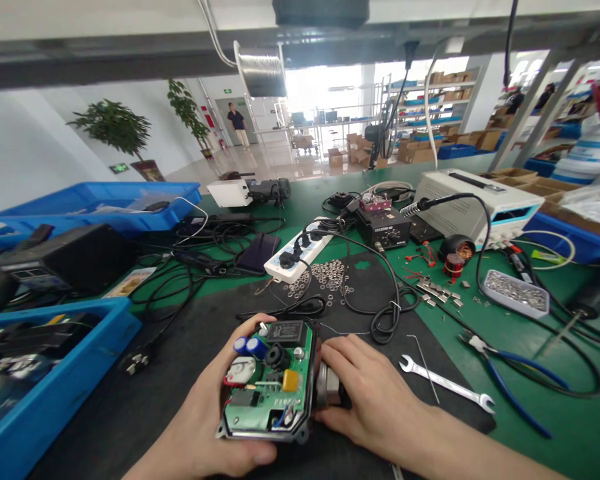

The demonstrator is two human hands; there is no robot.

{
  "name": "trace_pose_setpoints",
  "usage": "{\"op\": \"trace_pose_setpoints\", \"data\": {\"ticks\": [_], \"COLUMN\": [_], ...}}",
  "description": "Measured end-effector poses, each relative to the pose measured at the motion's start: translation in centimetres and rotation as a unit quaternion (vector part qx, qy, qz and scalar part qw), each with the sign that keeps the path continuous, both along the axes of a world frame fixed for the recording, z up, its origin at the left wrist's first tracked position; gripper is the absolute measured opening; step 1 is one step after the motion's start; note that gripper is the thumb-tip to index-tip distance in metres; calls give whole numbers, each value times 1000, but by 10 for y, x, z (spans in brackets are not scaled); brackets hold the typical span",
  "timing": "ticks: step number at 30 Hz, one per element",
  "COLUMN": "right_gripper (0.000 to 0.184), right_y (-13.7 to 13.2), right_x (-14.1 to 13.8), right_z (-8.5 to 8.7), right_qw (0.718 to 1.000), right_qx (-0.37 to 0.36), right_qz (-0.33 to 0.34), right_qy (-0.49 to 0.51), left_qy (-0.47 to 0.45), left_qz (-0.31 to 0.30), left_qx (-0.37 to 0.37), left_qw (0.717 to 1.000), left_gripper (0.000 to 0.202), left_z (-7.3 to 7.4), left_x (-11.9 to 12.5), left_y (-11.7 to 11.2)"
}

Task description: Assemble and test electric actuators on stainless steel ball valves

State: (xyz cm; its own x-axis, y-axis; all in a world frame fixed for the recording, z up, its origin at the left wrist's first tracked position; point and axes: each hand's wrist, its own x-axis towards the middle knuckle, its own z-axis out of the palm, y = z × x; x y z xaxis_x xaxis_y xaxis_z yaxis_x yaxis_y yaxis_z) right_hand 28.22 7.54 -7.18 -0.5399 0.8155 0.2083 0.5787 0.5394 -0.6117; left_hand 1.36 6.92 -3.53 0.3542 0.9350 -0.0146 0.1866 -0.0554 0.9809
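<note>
An open black housing with a green circuit board [263, 419] inside tilts up towards me, just above the black mat. Blue capacitors [255, 347], a black block [286, 332] and a yellow component [290, 381] sit on the board. My left hand [205, 413] wraps round the housing's left side, with the thumb along its near edge. On the right side of the housing is a round metal fitting [329, 389], and my right hand [367, 387] is closed round it. The right fingertips are partly hidden. An open-end wrench [445, 383] and a hex key [423, 367] lie to the right of that hand.
Pliers [500, 373] and a tray of small metal parts [516, 293] lie at right. Loose nuts [325, 277] lie beside a power strip [300, 252]. A soldering iron [430, 201] rests before a bench instrument [475, 200]. Blue bins [65, 373] and cables occupy the left.
</note>
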Motion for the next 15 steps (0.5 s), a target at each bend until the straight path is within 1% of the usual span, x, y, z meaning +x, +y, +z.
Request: {"op": "trace_pose_setpoints", "data": {"ticks": [5,9,15], "right_gripper": [61,68,68], "right_y": [0,-1,-1], "right_x": [1,2,1], "right_z": [0,-2,-3], "right_qw": [1000,1000,1000], "right_qx": [2,8,7], "right_qz": [4,0,0], "right_qy": [6,2,6], "left_qy": [3,-16,-26], "left_qz": [7,4,0], "left_qx": [24,2,13], "left_qw": [1000,1000,1000], "left_gripper": [128,127,126], "left_z": [-5,-10,-9], "left_x": [0,-1,0], "left_y": [0,1,3]}}
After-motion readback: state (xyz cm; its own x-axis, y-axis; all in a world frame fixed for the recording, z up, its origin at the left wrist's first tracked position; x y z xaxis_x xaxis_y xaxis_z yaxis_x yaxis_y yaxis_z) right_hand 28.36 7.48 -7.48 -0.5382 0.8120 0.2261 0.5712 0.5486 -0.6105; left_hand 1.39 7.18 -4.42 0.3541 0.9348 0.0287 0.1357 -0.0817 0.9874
